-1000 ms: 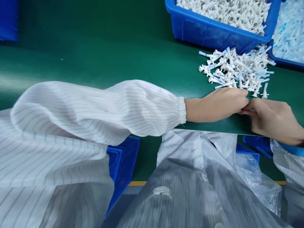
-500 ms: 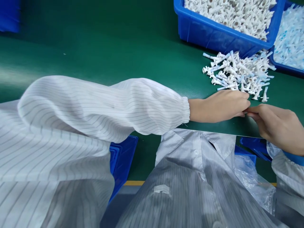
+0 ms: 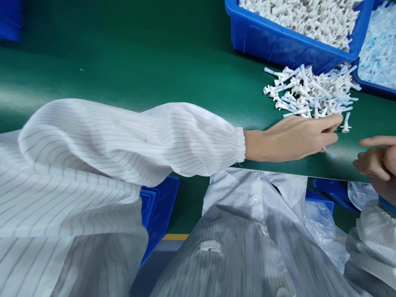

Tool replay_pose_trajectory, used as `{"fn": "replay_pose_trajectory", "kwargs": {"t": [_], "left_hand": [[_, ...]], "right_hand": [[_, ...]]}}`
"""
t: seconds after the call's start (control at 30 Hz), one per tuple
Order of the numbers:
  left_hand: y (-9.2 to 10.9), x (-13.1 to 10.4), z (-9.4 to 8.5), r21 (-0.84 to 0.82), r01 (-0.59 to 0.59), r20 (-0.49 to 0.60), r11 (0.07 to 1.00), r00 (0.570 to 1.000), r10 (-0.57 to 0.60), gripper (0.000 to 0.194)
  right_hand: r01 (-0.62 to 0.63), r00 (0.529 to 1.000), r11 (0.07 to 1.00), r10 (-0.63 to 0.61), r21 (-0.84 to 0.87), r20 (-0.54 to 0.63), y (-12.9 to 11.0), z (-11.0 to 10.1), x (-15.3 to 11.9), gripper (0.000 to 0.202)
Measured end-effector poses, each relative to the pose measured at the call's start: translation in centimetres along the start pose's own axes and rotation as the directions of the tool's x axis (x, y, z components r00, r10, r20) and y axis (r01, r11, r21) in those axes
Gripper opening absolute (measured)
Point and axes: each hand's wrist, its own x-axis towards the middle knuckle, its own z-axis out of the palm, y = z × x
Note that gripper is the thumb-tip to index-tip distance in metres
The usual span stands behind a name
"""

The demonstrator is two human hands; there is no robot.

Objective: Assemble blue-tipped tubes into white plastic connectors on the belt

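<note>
My left hand [image 3: 297, 138] is over the table at the near edge of a pile of small white plastic fittings [image 3: 321, 88] with pale-blue tubes in them. Its fingers are curled, and a small clear tube with a blue tip [image 3: 331, 154] sticks out below them; whatever the tube joins is hidden in the hand. The extended forefinger reaches to the pile. At the right edge, my right hand [image 3: 379, 159] is apart from the left, forefinger stretched out and other fingers bent, with nothing visible in it. One loose fitting [image 3: 346, 123] lies beside the left fingertips.
A blue bin [image 3: 269, 45] heaped with white fittings stands behind the pile. Right of it, another blue bin [image 3: 374, 88] holds pale-blue tubes. The green table [image 3: 139, 62] ends close to my body. Blue trays [image 3: 161, 214] and clear plastic bags [image 3: 323, 229] are below its edge.
My hands were together at the fingertips and are now apart. The right has moved away to the right; the left forefinger has stretched toward the pile, and the blue-tipped tube now shows beneath.
</note>
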Motion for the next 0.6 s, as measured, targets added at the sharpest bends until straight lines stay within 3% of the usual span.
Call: {"fn": "replay_pose_trajectory", "kwargs": {"t": [0.07, 0.17, 0.27, 0.4, 0.6], "left_hand": [[0.0, -0.2, 0.3, 0.018, -0.015, -0.067, 1.0, 0.998, 0.017, 0.037], [-0.1, -0.4, 1.0, 0.059, -0.039, -0.123, 0.998, 0.991, 0.046, 0.043], [-0.1, -0.5, 1.4, 0.103, -0.055, -0.153, 0.993, 0.986, 0.07, 0.047], [0.0, -0.8, 1.5, 0.162, -0.073, -0.176, 0.984, 0.979, 0.101, 0.046], [-0.1, -1.0, 1.3, 0.149, -0.093, -0.183, 0.985, 0.976, 0.12, 0.031]], "right_hand": [[-0.128, 0.99, 0.949, 0.105, 0.288, 0.093, 0.3, 0.3, 0.2, 0.019], [-0.259, 0.959, 0.882, 0.188, 0.393, 0.211, 1.0, 0.8, 0.6, 0.035], [-0.261, 0.944, 0.932, 0.193, 0.251, 0.266, 1.7, 1.2, 0.6, 0.056], [-0.13, 0.966, 0.987, 0.147, -0.095, 0.214, 2.2, 1.7, 0.3, 0.05], [0.154, 0.973, 0.876, -0.055, -0.457, 0.223, 1.2, 2.7, 0.8, 0.032]]}}
